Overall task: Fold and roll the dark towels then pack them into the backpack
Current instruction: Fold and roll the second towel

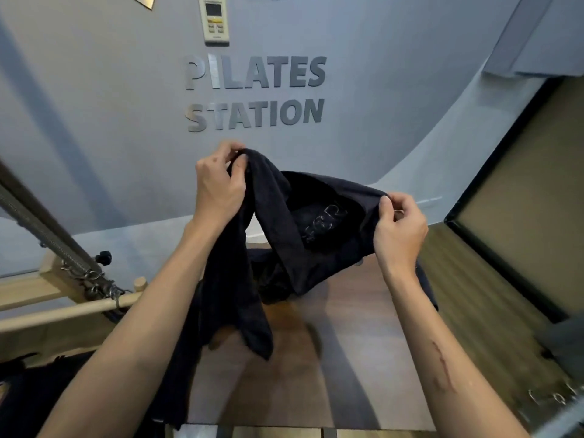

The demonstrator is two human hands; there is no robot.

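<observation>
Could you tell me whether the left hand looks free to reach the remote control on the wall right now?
Probably not: the left hand is pinching the dark towel, and the remote control hangs well above.

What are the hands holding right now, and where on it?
A dark towel, held up by its top edge: the left hand pinches one end and the right hand the other.

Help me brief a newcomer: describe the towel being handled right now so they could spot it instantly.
Below the PILATES STATION lettering on the grey wall, two bare hands are raised over a wooden surface. The dark towel hangs between them, pinched by the left hand and right hand. Unlike the dark fabric lying below, it is held in the air and shows faint lettering.
</observation>
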